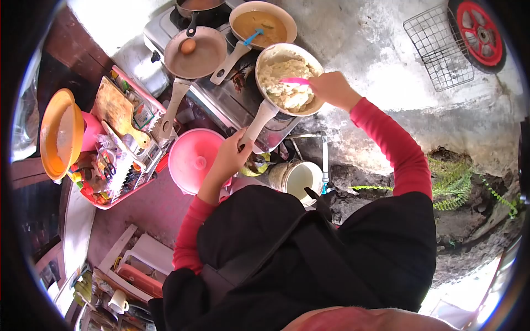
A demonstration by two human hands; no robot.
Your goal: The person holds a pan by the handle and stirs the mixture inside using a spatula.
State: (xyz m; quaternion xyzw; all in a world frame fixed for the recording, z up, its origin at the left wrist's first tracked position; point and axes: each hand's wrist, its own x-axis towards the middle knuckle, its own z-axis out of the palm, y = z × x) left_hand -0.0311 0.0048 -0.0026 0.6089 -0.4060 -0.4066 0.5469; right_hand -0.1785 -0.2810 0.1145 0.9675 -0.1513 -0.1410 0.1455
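Note:
My left hand (pixel 233 153) is wrapped round the pale handle of a pan (pixel 259 124) on the stove. In that pan lies a lumpy, cream-coloured mash (pixel 287 91). My right hand (pixel 333 90) grips a pink utensil (pixel 295 81), whose far end rests in the mash. Behind it stands a pan of brown liquid (pixel 259 25) with a blue utensil (pixel 254 36) in it. To the left, another pan (pixel 207 55) holds one brown egg (pixel 188 46).
Left of the stove (pixel 221 102) are a pink lidded container (pixel 193 157), a dish rack (pixel 105 205) with a cutting board (pixel 113 107), and an orange basin (pixel 49 138). A bucket (pixel 280 176) stands below the stove. A wall (pixel 375 55) rises at the right.

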